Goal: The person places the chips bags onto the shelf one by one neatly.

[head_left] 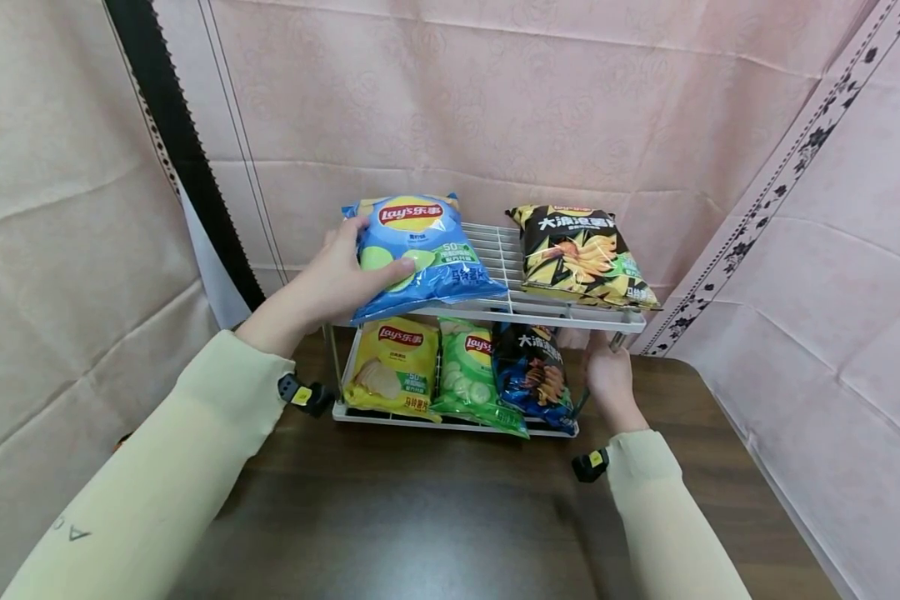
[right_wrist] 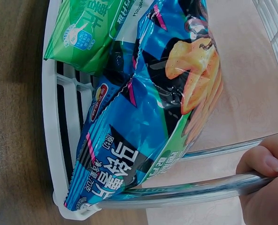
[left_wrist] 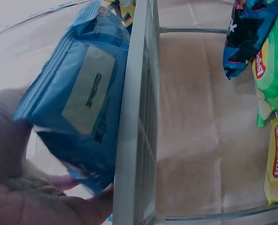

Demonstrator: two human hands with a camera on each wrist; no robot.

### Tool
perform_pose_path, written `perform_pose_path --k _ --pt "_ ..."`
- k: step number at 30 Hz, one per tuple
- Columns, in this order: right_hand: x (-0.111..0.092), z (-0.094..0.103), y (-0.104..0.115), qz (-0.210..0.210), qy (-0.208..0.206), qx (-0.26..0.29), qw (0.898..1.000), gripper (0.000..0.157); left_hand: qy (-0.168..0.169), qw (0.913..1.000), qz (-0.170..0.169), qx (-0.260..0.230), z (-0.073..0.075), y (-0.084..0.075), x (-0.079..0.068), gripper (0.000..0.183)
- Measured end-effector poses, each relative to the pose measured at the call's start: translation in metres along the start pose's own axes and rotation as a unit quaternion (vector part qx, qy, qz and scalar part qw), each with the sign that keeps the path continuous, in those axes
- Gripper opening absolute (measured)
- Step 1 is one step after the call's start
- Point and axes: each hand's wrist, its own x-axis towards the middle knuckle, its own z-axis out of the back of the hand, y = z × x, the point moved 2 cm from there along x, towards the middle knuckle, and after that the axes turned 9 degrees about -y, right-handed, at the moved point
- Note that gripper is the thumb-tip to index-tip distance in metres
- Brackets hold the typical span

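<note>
My left hand (head_left: 356, 267) holds a blue Lay's chip bag (head_left: 450, 271) at its left side, thumb across the front, over the left end of the upper shelf (head_left: 502, 258). In the left wrist view the blue bag (left_wrist: 92, 89) stands right against the shelf edge (left_wrist: 134, 122). My right hand (head_left: 607, 371) grips the rack's right metal post; in the right wrist view my fingers curl round this post (right_wrist: 190, 190). A black and yellow chip bag (head_left: 581, 258) lies on the upper shelf's right side.
On the lower shelf (head_left: 390, 421) a yellow bag (head_left: 396, 367), a green bag (head_left: 471, 375) and a blue-black bag (head_left: 532, 371) stand side by side. The white rack rests on a brown wooden table (head_left: 390, 508). Pink cloth (head_left: 495, 108) hangs behind and at both sides.
</note>
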Motion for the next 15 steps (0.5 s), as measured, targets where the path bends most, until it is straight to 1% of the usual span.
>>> perform_pose_path --k 3,6,10,15 --pt "-0.0005 0.0005 0.0016 -0.008 0.005 -0.003 1.000 0.060 0.022 0.9995 -0.015 0.015 0.0015 0.0021 -0.0043 0.115" --pt "-0.0012 0.0006 0.0029 -0.011 0.010 -0.001 1.000 0.058 0.034 0.9989 -0.024 0.023 0.0012 0.0030 -0.0073 0.121" --pt "-0.0019 0.0007 0.0037 -0.007 0.009 -0.001 1.000 0.058 0.033 0.9984 -0.032 0.033 -0.0005 0.0023 -0.0090 0.125" --pt "-0.0017 0.0001 0.0016 -0.002 -0.006 -0.007 1.000 0.061 0.022 0.9985 -0.028 0.040 -0.0022 0.0016 -0.0076 0.125"
